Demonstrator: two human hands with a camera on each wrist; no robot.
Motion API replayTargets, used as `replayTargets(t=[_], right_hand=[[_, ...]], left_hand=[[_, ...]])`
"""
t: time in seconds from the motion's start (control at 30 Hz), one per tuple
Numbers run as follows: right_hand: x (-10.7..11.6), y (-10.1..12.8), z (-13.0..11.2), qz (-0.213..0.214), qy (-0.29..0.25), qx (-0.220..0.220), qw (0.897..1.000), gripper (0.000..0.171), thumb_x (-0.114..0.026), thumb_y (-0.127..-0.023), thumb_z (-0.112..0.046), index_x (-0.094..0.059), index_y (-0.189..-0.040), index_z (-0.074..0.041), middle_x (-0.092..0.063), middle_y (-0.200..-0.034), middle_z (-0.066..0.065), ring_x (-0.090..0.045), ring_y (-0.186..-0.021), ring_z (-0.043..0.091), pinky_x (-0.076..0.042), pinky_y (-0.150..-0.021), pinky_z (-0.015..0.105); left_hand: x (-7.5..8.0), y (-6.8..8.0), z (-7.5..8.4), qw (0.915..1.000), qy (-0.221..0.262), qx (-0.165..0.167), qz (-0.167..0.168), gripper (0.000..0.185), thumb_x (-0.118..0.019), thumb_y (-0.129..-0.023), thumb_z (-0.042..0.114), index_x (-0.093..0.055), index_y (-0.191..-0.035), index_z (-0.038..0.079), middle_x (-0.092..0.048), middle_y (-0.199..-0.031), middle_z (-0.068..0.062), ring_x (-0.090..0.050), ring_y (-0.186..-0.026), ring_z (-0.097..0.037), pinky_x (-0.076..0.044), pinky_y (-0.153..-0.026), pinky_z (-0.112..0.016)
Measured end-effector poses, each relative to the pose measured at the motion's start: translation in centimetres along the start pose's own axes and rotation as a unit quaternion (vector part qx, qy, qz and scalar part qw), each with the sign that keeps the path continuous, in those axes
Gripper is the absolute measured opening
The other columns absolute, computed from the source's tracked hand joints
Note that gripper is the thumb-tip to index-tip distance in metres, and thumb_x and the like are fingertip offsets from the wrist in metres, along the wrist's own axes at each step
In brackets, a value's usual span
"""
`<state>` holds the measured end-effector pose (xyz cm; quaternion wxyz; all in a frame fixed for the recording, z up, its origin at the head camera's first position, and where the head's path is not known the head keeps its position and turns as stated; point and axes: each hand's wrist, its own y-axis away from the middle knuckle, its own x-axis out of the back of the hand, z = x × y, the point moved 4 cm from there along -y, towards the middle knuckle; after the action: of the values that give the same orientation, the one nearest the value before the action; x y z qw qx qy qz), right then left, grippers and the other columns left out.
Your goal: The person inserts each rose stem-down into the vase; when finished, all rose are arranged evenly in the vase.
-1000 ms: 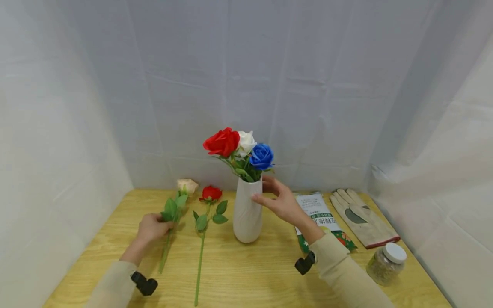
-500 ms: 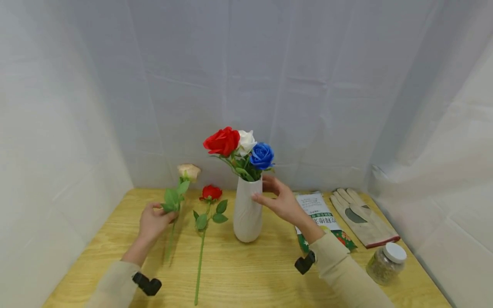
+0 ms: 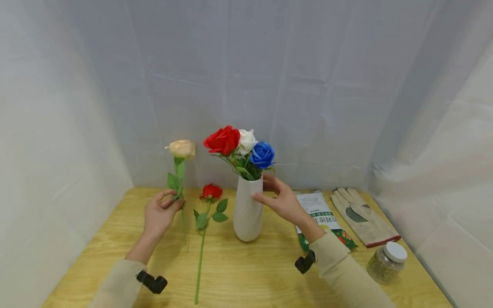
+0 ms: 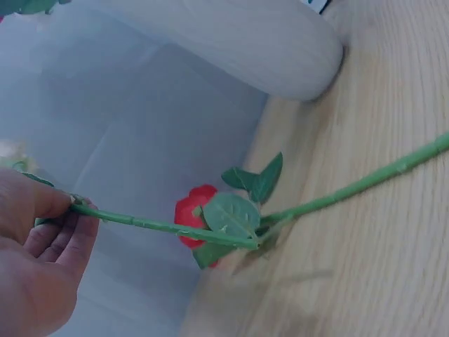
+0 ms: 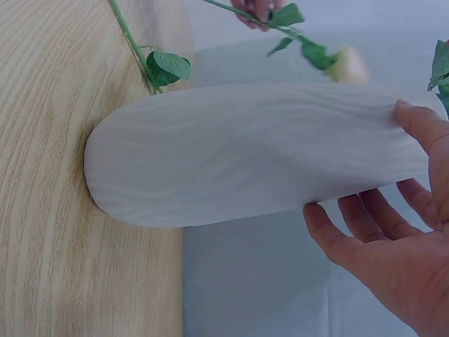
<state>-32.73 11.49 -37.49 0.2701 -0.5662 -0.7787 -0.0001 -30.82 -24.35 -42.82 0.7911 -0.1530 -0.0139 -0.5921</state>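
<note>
My left hand [image 3: 159, 216] pinches the green stem of a cream rose [image 3: 182, 149], just under its leaves, and holds it upright. In the left wrist view the lower stem [image 4: 154, 225] slants out from between thumb and fingers. With thumb in front and fingers behind, my right hand [image 3: 284, 204] grips the upper part of a white vase [image 3: 247, 216] standing on the table. Out of the vase rise a red rose [image 3: 222, 140], a white rose [image 3: 246, 141] and a blue rose [image 3: 262, 155]. Their lower stems are hidden inside it.
Another red rose [image 3: 211, 192] lies on the wooden table [image 3: 239, 278] between the left hand and the vase. To the right are a printed packet [image 3: 316, 209], a pair of work gloves [image 3: 362, 218] and a white-lidded jar [image 3: 387, 263]. White cloth [image 3: 250, 64] surrounds the table.
My left hand has lifted the cream rose off the table and turned it upright, moving slightly right and away from me. The right hand stays on the vase.
</note>
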Motion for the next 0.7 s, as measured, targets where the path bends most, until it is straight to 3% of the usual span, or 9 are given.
replayTargets(t=[0.23, 0.4, 0.57, 0.7], right_hand=[[0.1, 0.0, 0.2, 0.003, 0.001, -0.006, 1.0, 0.068, -0.078, -0.098, -0.031, -0.047, -0.158, -0.022, -0.06, -0.15, 0.01, -0.06, -0.136, 0.03, -0.054, -0.11, 0.053], [0.0, 0.0, 0.1, 0.004, 0.001, -0.004, 1.0, 0.068, -0.079, -0.097, -0.03, -0.048, -0.157, -0.022, -0.061, -0.15, 0.01, -0.061, -0.135, 0.03, -0.053, -0.111, 0.055], [0.0, 0.1, 0.0, 0.004, 0.0, -0.002, 1.0, 0.068, -0.078, -0.097, -0.03, -0.048, -0.157, -0.02, -0.061, -0.15, 0.011, -0.06, -0.136, 0.032, -0.052, -0.111, 0.056], [0.0, 0.0, 0.1, 0.005, 0.003, -0.006, 1.0, 0.067, -0.078, -0.097, -0.032, -0.049, -0.157, -0.021, -0.062, -0.149, 0.01, -0.06, -0.136, 0.03, -0.053, -0.111, 0.054]], left_hand=[[-1.4, 0.2, 2.8, 0.9972, 0.071, -0.021, -0.006, 0.05, -0.072, -0.099, 0.006, -0.059, -0.147, 0.0, -0.078, -0.113, -0.007, -0.074, -0.08, 0.007, -0.059, -0.082, -0.013], [-2.6, 0.4, 4.7, 0.9867, 0.158, -0.04, -0.004, 0.044, -0.069, -0.097, -0.005, -0.061, -0.14, -0.009, -0.081, -0.101, 0.012, -0.076, -0.086, 0.001, -0.062, -0.084, -0.02], [-3.5, 0.6, 6.6, 0.9743, 0.22, -0.047, 0.001, 0.032, -0.068, -0.097, -0.008, -0.067, -0.129, -0.006, -0.081, -0.091, 0.01, -0.079, -0.089, -0.009, -0.063, -0.086, -0.026], [-3.8, 0.7, 8.0, 0.9677, 0.245, -0.058, 0.01, 0.033, -0.066, -0.097, -0.01, -0.065, -0.13, -0.007, -0.081, -0.089, 0.01, -0.079, -0.086, -0.009, -0.064, -0.083, -0.027]])
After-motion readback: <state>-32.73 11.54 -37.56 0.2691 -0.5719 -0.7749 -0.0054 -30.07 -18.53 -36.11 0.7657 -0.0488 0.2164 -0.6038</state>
